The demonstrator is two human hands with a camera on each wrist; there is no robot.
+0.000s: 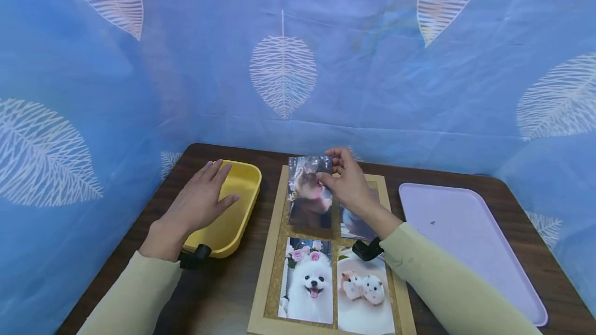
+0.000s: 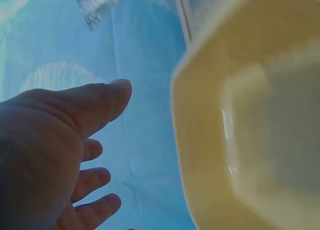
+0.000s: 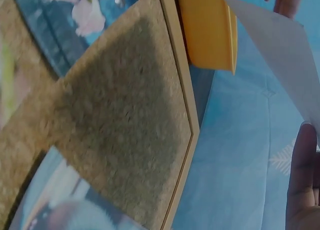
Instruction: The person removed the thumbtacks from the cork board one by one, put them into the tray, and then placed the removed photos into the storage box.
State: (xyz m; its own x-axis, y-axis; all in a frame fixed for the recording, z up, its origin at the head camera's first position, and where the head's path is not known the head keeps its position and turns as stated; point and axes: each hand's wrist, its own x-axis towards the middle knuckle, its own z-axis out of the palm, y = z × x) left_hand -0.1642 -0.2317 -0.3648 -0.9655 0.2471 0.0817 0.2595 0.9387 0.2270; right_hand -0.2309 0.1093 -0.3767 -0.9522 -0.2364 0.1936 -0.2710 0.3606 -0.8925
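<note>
My right hand (image 1: 350, 186) pinches the right edge of an animal photo card (image 1: 304, 211), raised over the upper left of a wood-framed cork board (image 1: 263, 286). In the right wrist view the card's pale underside (image 3: 285, 45) is tilted above shaded bare cork (image 3: 125, 100). Below it on the board lie a white dog photo (image 1: 312, 283) and a hamster photo (image 1: 365, 304). Another photo (image 1: 356, 224), at the upper right, is partly hidden by my right hand and wrist. My left hand (image 1: 197, 200) hovers with fingers extended over a yellow bin (image 1: 255, 195), holding nothing.
A lilac tray (image 1: 465, 237) lies to the right of the board with a small dark speck on it. All stand on a dark wood table (image 1: 219, 304). Blue cloth (image 1: 209, 66) with white leaf prints hangs behind and at both sides.
</note>
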